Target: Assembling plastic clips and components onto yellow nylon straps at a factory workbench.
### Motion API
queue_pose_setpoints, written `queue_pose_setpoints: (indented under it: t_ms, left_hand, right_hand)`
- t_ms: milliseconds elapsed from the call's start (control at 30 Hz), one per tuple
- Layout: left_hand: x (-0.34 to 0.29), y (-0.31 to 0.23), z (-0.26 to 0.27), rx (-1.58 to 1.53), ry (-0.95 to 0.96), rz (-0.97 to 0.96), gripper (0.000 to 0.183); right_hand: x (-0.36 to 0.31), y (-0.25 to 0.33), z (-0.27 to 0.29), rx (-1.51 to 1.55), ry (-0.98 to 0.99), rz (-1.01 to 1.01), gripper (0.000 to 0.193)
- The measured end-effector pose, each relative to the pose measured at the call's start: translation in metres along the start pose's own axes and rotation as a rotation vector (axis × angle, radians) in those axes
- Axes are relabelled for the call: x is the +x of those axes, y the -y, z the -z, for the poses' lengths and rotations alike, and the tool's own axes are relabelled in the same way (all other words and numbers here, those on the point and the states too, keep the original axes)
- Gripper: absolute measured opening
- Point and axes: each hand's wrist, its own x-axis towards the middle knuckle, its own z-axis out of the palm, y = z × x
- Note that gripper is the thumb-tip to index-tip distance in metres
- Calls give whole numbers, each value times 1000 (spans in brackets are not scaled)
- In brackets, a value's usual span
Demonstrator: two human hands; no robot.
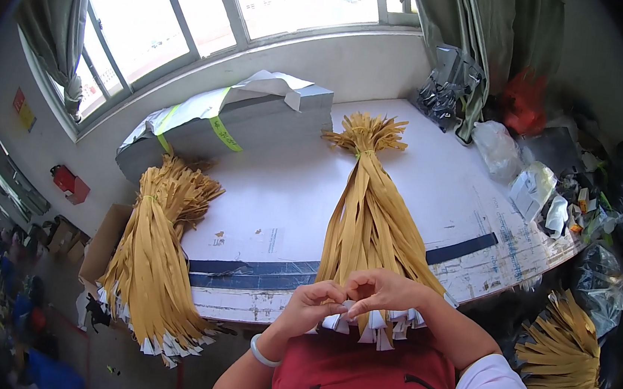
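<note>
Left hand (pixel 311 308) and right hand (pixel 384 292) pinch one white tip (pixel 347 307) — two tan flat-strip bundles (pixel 152 254) (pixel 368 215) overhang the white worktop's (pixel 273 198) front edge.

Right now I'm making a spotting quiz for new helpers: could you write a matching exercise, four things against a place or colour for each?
Things
1. Bracelet
2. Middle bundle of strips
3. Stack of sheets
4. Right bundle of strips

Places and colours
A. Grey, near the window
B. Tan, with white ends by the left hand and right hand
C. Off the table, at the lower right
D. Around the left wrist

Pairs: 1-D, 2-B, 3-A, 4-C
</note>
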Motion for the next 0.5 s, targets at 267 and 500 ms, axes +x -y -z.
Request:
queue_pose_setpoints:
  t_ms: [267, 500]
  left_hand:
    - [0, 2, 14, -77, -129, -79, 6]
    - [-13, 10, -15, 537, -498, -341, 10]
  right_hand:
    - [14, 2, -7, 118, -49, 92, 14]
    - [13, 4, -35, -290, -382, 179, 14]
